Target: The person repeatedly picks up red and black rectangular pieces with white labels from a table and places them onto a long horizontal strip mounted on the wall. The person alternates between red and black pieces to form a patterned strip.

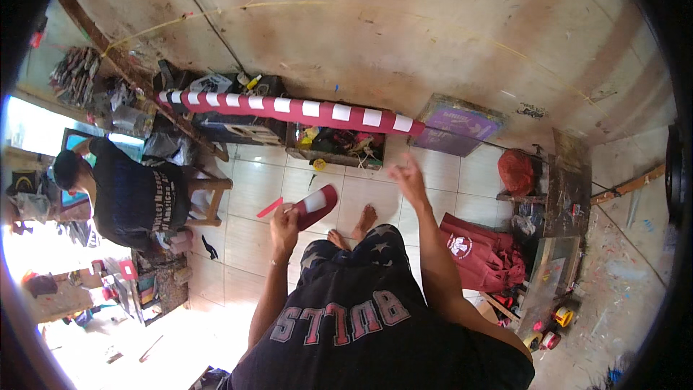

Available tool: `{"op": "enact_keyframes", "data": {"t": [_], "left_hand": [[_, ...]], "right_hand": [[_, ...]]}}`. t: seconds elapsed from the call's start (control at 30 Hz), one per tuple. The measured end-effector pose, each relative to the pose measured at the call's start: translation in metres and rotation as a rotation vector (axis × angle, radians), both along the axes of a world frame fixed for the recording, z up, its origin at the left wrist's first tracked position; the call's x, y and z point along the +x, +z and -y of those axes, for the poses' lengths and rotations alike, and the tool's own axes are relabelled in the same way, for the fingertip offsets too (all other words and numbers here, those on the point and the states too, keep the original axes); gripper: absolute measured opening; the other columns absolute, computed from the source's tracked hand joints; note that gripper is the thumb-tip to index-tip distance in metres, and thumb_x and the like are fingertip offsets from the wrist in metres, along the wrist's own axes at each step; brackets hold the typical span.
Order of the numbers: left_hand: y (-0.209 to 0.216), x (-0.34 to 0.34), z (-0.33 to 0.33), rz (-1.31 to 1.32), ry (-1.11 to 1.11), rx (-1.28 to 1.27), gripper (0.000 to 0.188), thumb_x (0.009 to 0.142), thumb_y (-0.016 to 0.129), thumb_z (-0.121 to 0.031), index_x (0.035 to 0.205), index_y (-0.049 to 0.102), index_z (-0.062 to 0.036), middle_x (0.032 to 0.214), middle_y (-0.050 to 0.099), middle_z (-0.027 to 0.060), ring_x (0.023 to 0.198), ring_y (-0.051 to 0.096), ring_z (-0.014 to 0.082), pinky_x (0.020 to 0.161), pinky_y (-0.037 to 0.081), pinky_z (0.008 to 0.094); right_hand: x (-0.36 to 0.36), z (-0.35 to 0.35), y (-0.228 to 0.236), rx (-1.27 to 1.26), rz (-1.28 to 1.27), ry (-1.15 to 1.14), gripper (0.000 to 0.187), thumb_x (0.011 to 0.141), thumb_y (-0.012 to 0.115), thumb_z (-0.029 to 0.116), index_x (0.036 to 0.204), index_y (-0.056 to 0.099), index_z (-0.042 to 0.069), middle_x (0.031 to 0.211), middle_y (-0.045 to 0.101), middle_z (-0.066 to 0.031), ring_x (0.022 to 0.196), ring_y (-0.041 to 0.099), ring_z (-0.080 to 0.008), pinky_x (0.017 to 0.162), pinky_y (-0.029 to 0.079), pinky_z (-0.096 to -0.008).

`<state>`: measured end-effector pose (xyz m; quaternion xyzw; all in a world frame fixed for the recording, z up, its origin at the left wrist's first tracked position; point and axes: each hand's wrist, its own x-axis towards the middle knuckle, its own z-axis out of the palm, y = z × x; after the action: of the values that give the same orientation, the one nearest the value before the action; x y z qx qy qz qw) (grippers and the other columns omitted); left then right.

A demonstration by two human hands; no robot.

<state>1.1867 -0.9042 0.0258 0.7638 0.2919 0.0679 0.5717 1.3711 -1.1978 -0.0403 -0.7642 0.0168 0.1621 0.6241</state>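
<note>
My left hand point(284, 230) is closed on one end of a small maroon piece with a rounded far end and a white patch point(315, 202) on it. Beside that hand shows a narrow red strip point(270, 207); whether the fingers touch it I cannot tell. My right hand point(409, 183) is raised beneath the right end of a long maroon band point(289, 106). Motion smears its fingers, and nothing can be made out in them. White rectangles sit in a row along the band, which stretches across in front of the wall.
A wooden box point(336, 155) with mixed items stands under the band, a purple-printed board point(456, 128) leaning to its right. Maroon garments point(484, 254) are piled at my right. At left a person in a black shirt point(137, 191) is beside a wooden stool point(211, 201).
</note>
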Motion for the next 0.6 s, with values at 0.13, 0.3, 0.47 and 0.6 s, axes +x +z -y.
{"op": "enact_keyframes", "data": {"t": [0.13,0.3,0.47,0.6], "left_hand": [[0.012,0.017,0.018,0.127,-0.120,-0.303,0.015,0.091,0.056,-0.012,0.098,0.057,0.0006,0.072,0.059,0.0003,0.064,0.050,0.0049,0.055,0.041,0.0227],[0.031,0.022,0.035,0.195,-0.207,-0.399,0.014,0.091,0.053,-0.005,0.104,0.052,0.0001,0.072,0.056,-0.0015,0.066,0.048,0.0046,0.057,0.040,0.0210],[0.019,0.021,0.050,0.201,-0.201,-0.162,0.015,0.088,0.053,-0.002,0.102,0.052,0.0021,0.087,0.064,0.0078,0.079,0.062,0.0127,0.069,0.050,0.0250],[-0.035,-0.004,0.054,0.105,-0.101,-0.234,0.013,0.088,0.053,-0.004,0.099,0.052,0.0025,0.091,0.066,0.0130,0.078,0.067,0.0186,0.067,0.053,0.0268]], "right_hand": [[-0.055,-0.053,0.061,0.286,-0.056,0.339,0.060,0.088,0.061,0.010,0.138,0.030,0.000,0.102,0.064,-0.0113,0.091,0.062,-0.0157,0.081,0.048,-0.0267],[-0.067,-0.049,0.111,0.457,-0.135,0.412,0.050,0.084,0.059,-0.005,0.131,0.044,0.003,0.106,0.062,-0.0089,0.092,0.060,-0.0132,0.084,0.048,-0.0245],[-0.060,-0.021,0.093,-0.007,-0.002,0.382,0.027,0.080,0.065,0.002,0.107,0.061,0.000,0.085,0.067,-0.0094,0.080,0.063,-0.0144,0.071,0.050,-0.0279],[-0.034,0.031,0.079,-0.378,0.224,0.287,0.021,0.074,0.071,0.014,0.091,0.069,0.001,0.079,0.068,-0.0152,0.071,0.065,-0.0203,0.067,0.050,-0.0326]]}}
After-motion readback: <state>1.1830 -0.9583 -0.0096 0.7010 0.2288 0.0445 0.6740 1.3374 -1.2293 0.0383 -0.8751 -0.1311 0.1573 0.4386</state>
